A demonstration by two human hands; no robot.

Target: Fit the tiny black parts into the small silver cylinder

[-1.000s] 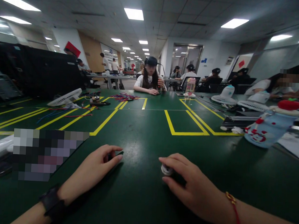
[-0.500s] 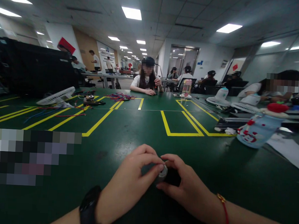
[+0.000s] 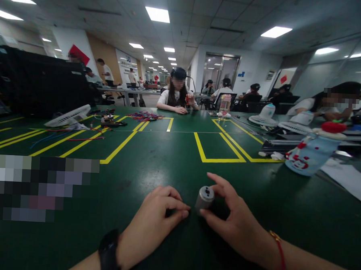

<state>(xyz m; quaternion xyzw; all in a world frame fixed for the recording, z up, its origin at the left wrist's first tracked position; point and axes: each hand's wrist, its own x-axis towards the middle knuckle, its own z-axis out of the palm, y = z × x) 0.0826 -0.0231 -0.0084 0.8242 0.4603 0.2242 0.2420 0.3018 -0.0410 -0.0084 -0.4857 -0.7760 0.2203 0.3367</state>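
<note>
- The small silver-grey metal cylinder, seemingly a little motor [image 3: 205, 197], was pinched in the right hand [image 3: 233, 224], thumb below and fingers curled around its far side, its round end face with a dark centre hole tipped up toward the camera.
- It sat just above the dark green table mat [image 3: 155, 158]; whether its lower edge touched the mat could not be told.
- The left hand [image 3: 154, 222], just left of the cylinder, was curled with thumb and forefinger closed together at the tips. Whether anything tiny lay between them could not be told.
- A black watch [image 3: 109, 254] circled the left wrist; a red cord bracelet [image 3: 279, 247] circled the right.
- Judged from this: the cylinder handled best with a firm pinch on its sides, leaving the end face open to view, and with both wrists resting on the mat for steadiness.
- Well beyond the cylinder to the right lay a pale blue bottle with red cap and red prints [image 3: 311, 152]; beyond it to the left lay a white fan grille [image 3: 68, 116] and loose red and blue wires [image 3: 62, 136].
- Across the table from the cylinder another person sat working.
</note>
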